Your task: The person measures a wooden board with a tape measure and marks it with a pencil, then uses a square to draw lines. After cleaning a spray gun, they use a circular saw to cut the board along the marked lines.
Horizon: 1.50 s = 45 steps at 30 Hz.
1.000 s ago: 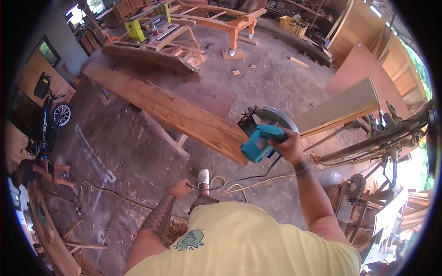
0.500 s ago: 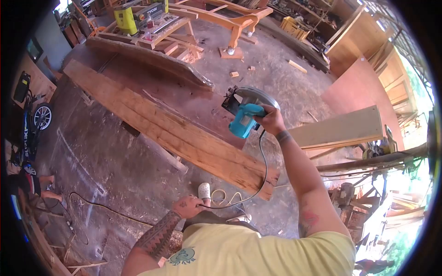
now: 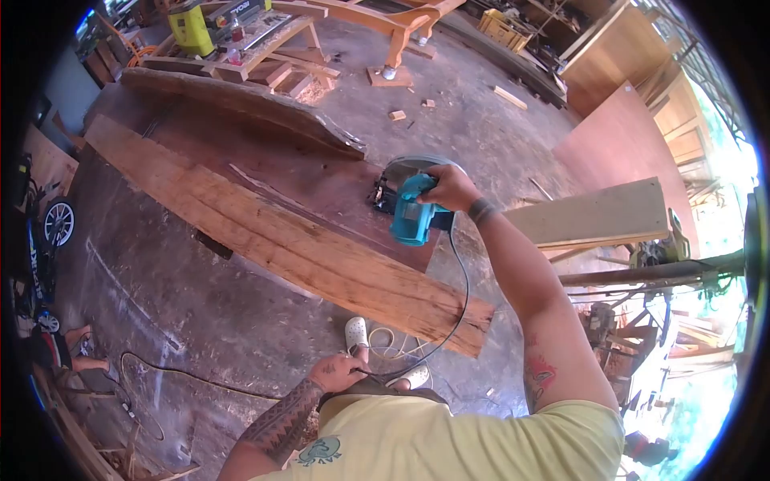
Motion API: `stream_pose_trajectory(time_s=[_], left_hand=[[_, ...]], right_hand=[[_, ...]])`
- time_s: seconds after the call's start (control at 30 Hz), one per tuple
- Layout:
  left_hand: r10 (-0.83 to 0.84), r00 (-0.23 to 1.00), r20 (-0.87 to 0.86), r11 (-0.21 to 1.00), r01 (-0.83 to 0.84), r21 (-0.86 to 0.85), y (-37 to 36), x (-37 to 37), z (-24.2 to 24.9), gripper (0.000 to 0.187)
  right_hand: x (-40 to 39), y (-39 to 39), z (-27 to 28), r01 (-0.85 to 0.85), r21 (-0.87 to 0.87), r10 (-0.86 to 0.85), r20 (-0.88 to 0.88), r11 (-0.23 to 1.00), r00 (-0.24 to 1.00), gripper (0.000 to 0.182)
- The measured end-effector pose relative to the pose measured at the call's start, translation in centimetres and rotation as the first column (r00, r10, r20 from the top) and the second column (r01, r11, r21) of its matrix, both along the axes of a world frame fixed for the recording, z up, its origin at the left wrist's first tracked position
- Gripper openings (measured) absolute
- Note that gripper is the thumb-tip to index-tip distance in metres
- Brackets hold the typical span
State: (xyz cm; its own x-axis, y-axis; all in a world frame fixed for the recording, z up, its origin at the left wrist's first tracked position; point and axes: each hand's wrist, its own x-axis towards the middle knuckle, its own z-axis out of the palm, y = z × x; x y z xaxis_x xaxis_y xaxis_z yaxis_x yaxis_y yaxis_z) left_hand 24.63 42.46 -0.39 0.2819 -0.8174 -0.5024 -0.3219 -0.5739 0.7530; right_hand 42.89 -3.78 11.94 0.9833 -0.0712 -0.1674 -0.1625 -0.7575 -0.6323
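Note:
My right hand (image 3: 451,189) is closed round the handle of a teal circular saw (image 3: 413,212), held above the floor beyond a long wooden plank (image 3: 281,240). From the saw a dark power cord (image 3: 467,284) hangs down over the plank's near end. My left hand (image 3: 337,373), low in front of my waist, is closed on that cord. The plank runs from the upper left to just in front of my feet. Behind it, a second slab with a rough edge (image 3: 249,100) lies alongside a reddish-brown sheet (image 3: 321,180).
A pale board (image 3: 589,215) juts in from the right. At the back are a workbench (image 3: 281,40) and an orange wooden frame (image 3: 393,32). A yellow cable (image 3: 200,381) crosses the floor. At the left edge are a small bike (image 3: 58,223) and another person's leg (image 3: 84,359).
The saw has turned in my right hand and moved slightly left and down. My left hand has shifted a little right and down, still on the cord. The whole view has shifted slightly.

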Motion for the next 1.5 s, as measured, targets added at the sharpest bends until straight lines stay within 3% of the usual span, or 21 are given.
stream_pose_trajectory(time_s=[0.17,0.33,0.37,0.47,0.57,0.6,0.7,0.8,0.9,1.0,1.13,1.2,1.23,1.3,1.33,1.4,1.47,1.5], left_hand=[[-0.106,0.991,0.081,0.993,0.1,0.066,-1.4,1.4,-0.6,0.039],[-0.097,0.994,0.058,0.995,0.097,0.001,-3.5,3.7,2.6,0.039],[-0.09,0.995,0.048,0.996,0.091,-0.014,-4.0,4.6,3.1,0.039],[0.024,0.998,-0.051,0.992,-0.03,-0.125,-5.6,6.7,4.1,0.037],[0.193,0.975,-0.113,0.958,-0.212,-0.193,-7.6,8.3,8.3,0.033],[0.269,0.935,-0.232,0.929,-0.316,-0.195,-8.1,8.4,8.3,0.027],[0.404,0.865,-0.298,0.867,-0.466,-0.176,-9.5,9.0,8.8,0.022],[0.465,0.826,-0.318,0.796,-0.547,-0.259,-10.4,9.6,9.4,0.019],[0.537,0.798,-0.275,0.739,-0.602,-0.303,-10.9,10.2,10.0,0.016],[0.614,0.734,-0.288,0.663,-0.679,-0.316,-11.7,10.8,13.9,0.013],[0.672,0.726,-0.145,0.572,-0.634,-0.52,-11.5,14.4,15.2,0.013],[0.693,0.705,0.151,0.653,-0.525,-0.546,-12.0,16.2,17.3,0.016],[0.683,0.67,0.29,0.694,-0.472,-0.544,-12.2,17.1,18.1,0.017],[0.663,0.665,0.344,0.731,-0.475,-0.491,-12.0,19.5,16.7,0.034],[0.612,0.684,0.398,0.78,-0.436,-0.45,-12.0,20.4,16.6,0.038],[0.558,0.723,0.406,0.818,-0.397,-0.417,-11.9,21.6,15.5,0.049],[0.515,0.731,0.447,0.829,-0.295,-0.475,-11.6,22.3,14.0,0.046],[0.498,0.732,0.466,0.828,-0.241,-0.507,-11.7,22.6,13.6,0.045]], right_hand=[[-0.6,0.8,0.3,-0.006,-0.131,0.01,0.031,0.991,0.999,0.04],[-2.9,0.5,0.1,0.008,-0.203,0.011,0.092,0.979,0.996,0.057],[-3.0,-0.4,-0.2,0.003,-0.102,0.003,0.059,0.995,0.998,0.059],[-3.3,-1.2,0.1,0.004,0.167,-0.001,-0.014,0.986,1.0,0.069],[-2.9,-0.6,0.3,-0.05,0.089,0.051,-0.001,0.995,0.999,0.072],[-2.8,-0.5,0.0,-0.082,0.052,0.081,0.021,0.995,0.997,0.075],[-3.4,-0.4,-0.9,-0.219,0.001,0.218,0.057,0.976,0.974,0.077],[-4.2,1.0,-0.8,-0.328,0.099,0.325,0.052,0.939,0.944,0.073],[-4.6,4.4,0.2,-0.386,-0.14,0.377,-0.082,0.912,0.922,0.064],[-3.8,9.3,-1.1,-0.527,-0.346,0.526,-0.104,0.776,0.844,0.048],[-2.6,16.4,-5.7,-0.452,-0.316,0.406,-0.204,0.834,0.891,0.032],[-2.8,18.8,-6.8,-0.374,-0.223,0.328,-0.217,0.9,0.919,0.032],[-2.8,19.7,-7.5,-0.444,-0.245,0.401,-0.205,0.862,0.893,0.034],[-2.8,21.4,-9.5,-0.57,-0.294,0.536,-0.195,0.767,0.821,0.04],[-2.9,23.0,-15.8,-0.437,-0.307,0.494,0.14,0.846,0.858,0.038],[-3.5,23.0,-11.3,-0.554,-0.416,0.633,0.071,0.721,0.771,0.044],[-2.9,23.4,-10.7,-0.665,-0.372,0.702,-0.046,0.648,0.71,0.044],[-2.9,23.2,-10.5,-0.617,-0.453,0.695,0.008,0.643,0.718,0.043]])
